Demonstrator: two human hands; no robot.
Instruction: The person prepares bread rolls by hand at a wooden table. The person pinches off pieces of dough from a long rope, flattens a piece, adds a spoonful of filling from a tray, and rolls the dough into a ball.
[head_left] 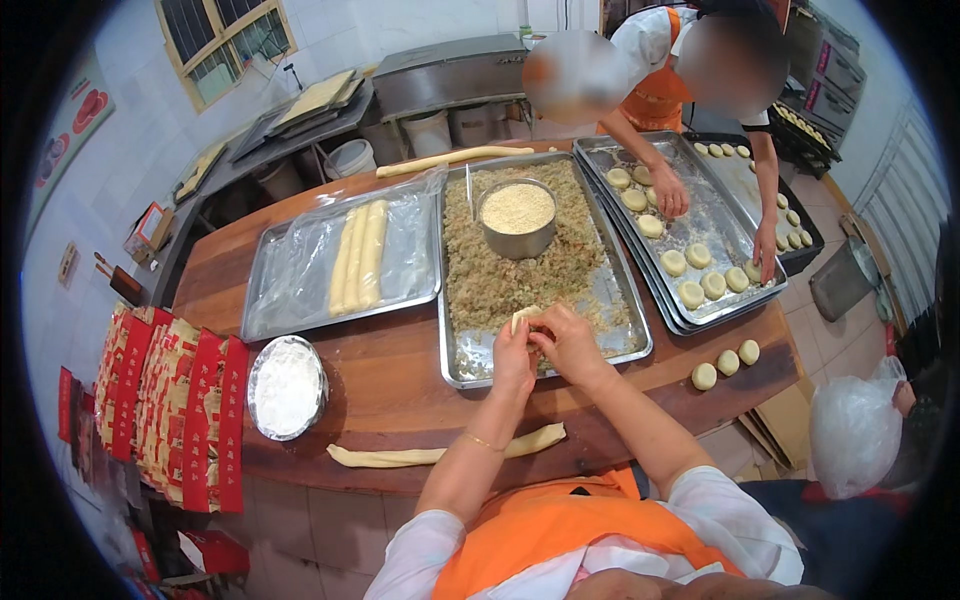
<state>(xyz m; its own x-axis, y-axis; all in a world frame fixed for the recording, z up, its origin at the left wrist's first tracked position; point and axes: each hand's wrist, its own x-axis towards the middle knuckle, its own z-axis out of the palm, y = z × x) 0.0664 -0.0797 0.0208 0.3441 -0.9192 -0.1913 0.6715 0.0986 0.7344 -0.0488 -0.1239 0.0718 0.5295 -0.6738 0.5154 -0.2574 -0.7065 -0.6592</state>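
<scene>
Above the near end of a metal tray (628,342), my left hand (514,358) and right hand (568,345) meet with bent fingers around a small pale piece of dough (525,317). Much of the dough is covered by my fingers. Crumbly greenish-brown filling (475,270) is heaped in the tray beyond my hands. A round metal bowl (520,243) of pale seeds or grains sits on the filling. Between my forearms and the table edge, a long dough rope (400,457) lies on the wooden table (390,385), passing partly behind my left forearm.
Left stand a plastic-lined tray (290,285) with dough ropes and a bowl of white flour (286,388). Red packages (175,410) are stacked at far left. Across the table, a co-worker's hands (668,190) touch round dough pieces on stacked trays (720,215). Three dough rounds (728,362) lie right.
</scene>
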